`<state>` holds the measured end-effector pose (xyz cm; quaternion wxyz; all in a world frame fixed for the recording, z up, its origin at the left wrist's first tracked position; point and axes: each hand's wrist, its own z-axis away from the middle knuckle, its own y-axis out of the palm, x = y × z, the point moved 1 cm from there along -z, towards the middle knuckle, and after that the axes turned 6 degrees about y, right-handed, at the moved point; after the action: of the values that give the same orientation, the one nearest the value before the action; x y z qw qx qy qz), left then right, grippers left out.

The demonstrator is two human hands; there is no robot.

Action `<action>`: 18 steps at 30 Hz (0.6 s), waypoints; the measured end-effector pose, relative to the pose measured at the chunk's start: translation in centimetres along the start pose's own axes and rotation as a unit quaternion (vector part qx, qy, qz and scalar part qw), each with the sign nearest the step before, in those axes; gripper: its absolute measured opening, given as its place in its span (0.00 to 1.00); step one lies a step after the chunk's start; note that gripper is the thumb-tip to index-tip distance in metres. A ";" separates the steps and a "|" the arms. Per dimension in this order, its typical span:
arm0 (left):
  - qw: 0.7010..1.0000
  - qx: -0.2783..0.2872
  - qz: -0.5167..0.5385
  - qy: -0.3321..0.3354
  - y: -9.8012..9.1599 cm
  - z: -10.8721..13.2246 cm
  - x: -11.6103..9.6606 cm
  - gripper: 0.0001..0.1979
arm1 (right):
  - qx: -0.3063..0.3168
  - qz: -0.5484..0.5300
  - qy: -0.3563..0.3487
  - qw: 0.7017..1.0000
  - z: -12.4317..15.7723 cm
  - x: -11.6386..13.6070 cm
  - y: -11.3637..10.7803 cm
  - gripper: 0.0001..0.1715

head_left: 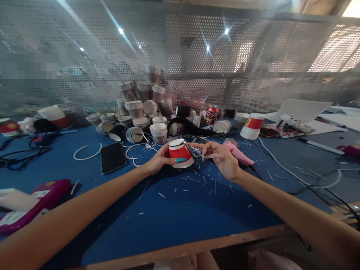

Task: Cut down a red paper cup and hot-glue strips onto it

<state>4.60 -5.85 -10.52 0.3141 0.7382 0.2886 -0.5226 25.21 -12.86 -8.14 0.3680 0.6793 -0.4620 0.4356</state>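
A red-and-white paper cup [180, 153] rests upside down in my left hand [157, 159], whose thumb with a turquoise nail lies across its front. Black cord rings the cup's upper edge and a dark line runs down its right side. My right hand [221, 155] is beside the cup with fingers apart, its index finger stretched to the cup's upper right side. Whether that fingertip presses on the cord, I cannot tell. Just behind the right hand lies a pink tool [240, 153] with a black cable, resembling a glue gun.
Behind the hands are many wrapped cups [159, 132], a black cord bundle [194, 127] and a soda can [211, 114]. Stacked red cups [252, 126] stand right. A phone [113, 157] and a purple case [50, 189] lie left. White scraps litter the blue table [174, 213].
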 end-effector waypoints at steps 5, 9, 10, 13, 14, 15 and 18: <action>1.000 0.006 -0.001 -0.002 -0.1 0.0 0.1 0.29 | -0.046 0.037 -0.010 0.998 -0.3 -0.4 -0.7 0.07; 1.000 0.003 0.006 -0.007 0.0 0.1 0.0 0.28 | -0.180 0.158 -0.042 0.970 -0.3 -0.6 -1.6 0.06; 1.000 0.004 0.006 -0.008 0.0 0.1 0.0 0.28 | -0.200 0.196 -0.046 0.959 -0.3 -0.5 -1.7 0.07; 1.000 0.008 0.006 -0.004 0.1 0.1 0.0 0.28 | -0.206 0.299 -0.052 0.930 -0.1 -0.3 -1.6 0.10; 1.000 0.011 0.005 -0.002 0.0 0.1 0.0 0.27 | -0.192 0.329 -0.061 0.922 -0.1 -0.2 -1.5 0.10; 1.000 0.014 0.003 -0.001 0.0 0.1 0.1 0.27 | -0.174 0.360 -0.077 0.914 0.0 0.0 -1.3 0.10; 1.000 0.013 -0.005 -0.007 -0.2 0.0 0.3 0.27 | -0.113 0.434 -0.114 0.887 0.1 0.0 -0.9 0.09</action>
<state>4.49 -5.72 -10.83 0.3040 0.7372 0.2837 -0.5326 26.05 -12.69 -8.24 0.1612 0.4103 -0.7954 0.4160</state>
